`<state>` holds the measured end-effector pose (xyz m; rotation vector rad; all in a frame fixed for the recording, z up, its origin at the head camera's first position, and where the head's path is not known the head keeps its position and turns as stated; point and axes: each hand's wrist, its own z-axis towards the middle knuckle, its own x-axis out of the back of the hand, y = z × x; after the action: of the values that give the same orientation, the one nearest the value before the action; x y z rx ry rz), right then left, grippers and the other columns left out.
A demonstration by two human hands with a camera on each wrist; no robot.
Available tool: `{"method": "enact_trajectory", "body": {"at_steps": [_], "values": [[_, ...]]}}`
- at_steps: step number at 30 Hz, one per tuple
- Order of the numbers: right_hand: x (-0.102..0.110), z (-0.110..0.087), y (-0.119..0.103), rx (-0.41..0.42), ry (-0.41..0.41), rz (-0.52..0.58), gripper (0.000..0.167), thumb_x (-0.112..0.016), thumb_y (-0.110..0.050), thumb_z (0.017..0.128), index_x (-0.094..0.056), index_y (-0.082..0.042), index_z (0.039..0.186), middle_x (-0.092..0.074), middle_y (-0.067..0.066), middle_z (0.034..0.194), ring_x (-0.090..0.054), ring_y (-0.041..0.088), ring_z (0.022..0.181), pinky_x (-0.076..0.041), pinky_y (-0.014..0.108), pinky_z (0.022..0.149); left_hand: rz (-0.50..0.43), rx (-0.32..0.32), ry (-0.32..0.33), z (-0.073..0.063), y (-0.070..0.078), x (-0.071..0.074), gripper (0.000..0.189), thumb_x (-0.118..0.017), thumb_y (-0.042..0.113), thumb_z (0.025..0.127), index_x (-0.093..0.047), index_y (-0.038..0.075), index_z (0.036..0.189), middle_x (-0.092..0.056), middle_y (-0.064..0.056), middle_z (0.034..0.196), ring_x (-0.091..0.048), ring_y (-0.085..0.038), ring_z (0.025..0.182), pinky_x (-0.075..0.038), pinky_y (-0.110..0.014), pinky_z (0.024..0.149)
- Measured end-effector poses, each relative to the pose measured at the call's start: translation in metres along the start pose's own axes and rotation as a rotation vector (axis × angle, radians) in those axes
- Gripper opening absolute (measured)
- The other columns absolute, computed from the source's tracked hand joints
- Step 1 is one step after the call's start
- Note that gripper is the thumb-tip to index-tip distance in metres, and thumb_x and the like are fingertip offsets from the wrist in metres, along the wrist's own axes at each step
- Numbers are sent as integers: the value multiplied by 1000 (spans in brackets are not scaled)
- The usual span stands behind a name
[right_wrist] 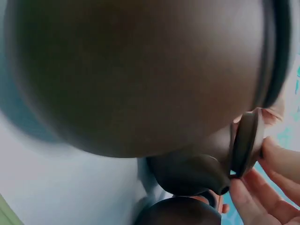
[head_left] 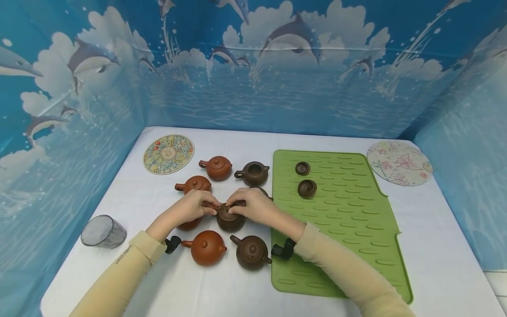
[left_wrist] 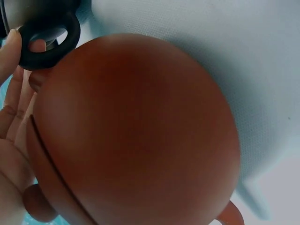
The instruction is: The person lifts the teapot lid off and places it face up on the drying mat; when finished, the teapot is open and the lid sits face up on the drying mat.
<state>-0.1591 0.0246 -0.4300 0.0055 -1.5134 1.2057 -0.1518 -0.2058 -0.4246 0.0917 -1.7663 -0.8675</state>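
Note:
Near the middle of the table stands a dark brown teapot [head_left: 231, 222], between my two hands. My left hand [head_left: 194, 206] pinches its loop handle [left_wrist: 70, 35] between thumb and finger. In the right wrist view my right hand [right_wrist: 265, 197] holds the teapot's lid [right_wrist: 248, 140] at the rim, with a narrow gap between lid and pot. A reddish-brown teapot [left_wrist: 136, 126] fills most of the left wrist view. Another dark teapot [right_wrist: 136, 70] covers the upper part of the right wrist view. My right hand [head_left: 253, 204] partly hides a dark teapot behind it in the head view.
Around my hands stand reddish teapots [head_left: 218, 168] and dark ones, including a lidless teapot [head_left: 252, 177]. Two dark lids [head_left: 306, 188] lie on the green mat [head_left: 340, 246]. A clear glass [head_left: 104, 232] is at the left. Patterned round mats [head_left: 168, 154] lie at the back corners.

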Motion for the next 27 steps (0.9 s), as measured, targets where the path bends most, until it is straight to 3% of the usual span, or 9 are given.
{"method": "enact_trajectory", "body": {"at_steps": [7, 13, 15, 22, 27], "values": [[9, -10, 9, -193, 7, 321, 18, -73, -22, 90, -76, -14, 106, -74, 1, 110, -68, 10, 100, -55, 24, 85, 2, -5, 5, -1, -2, -1, 21, -78, 10, 82, -78, 11, 104, -73, 1, 94, -65, -9, 84, -53, -22, 73], [21, -30, 23, -372, 13, 655, 27, -67, -15, 93, -68, 0, 115, -71, 15, 114, -70, 11, 94, -58, 37, 88, -5, -17, 8, -1, -1, -2, 24, -78, 10, 82, -78, 12, 106, -73, 3, 91, -62, -6, 81, -51, -20, 71], [26, -39, 28, -419, 28, 750, 30, -65, -14, 94, -65, 4, 118, -69, 14, 113, -69, 11, 94, -58, 36, 90, -8, -19, 8, -1, 0, -2, 24, -78, 10, 82, -78, 12, 106, -73, 3, 91, -62, -6, 81, -51, -20, 70], [50, -78, 53, -469, 93, 1026, 35, -57, -7, 97, -54, 13, 125, -70, -2, 104, -69, 11, 95, -56, 28, 91, 2, -26, 9, 0, 0, -2, 24, -77, 9, 83, -78, 13, 107, -75, 3, 94, -64, -7, 84, -52, -21, 73], [63, -106, 73, -470, 120, 1129, 23, -48, -4, 100, -56, 3, 120, -69, -3, 108, -69, 11, 100, -54, 26, 93, 12, -19, 13, 0, 1, -2, 24, -77, 9, 83, -78, 13, 107, -76, 3, 95, -65, -8, 86, -53, -23, 74]]}}
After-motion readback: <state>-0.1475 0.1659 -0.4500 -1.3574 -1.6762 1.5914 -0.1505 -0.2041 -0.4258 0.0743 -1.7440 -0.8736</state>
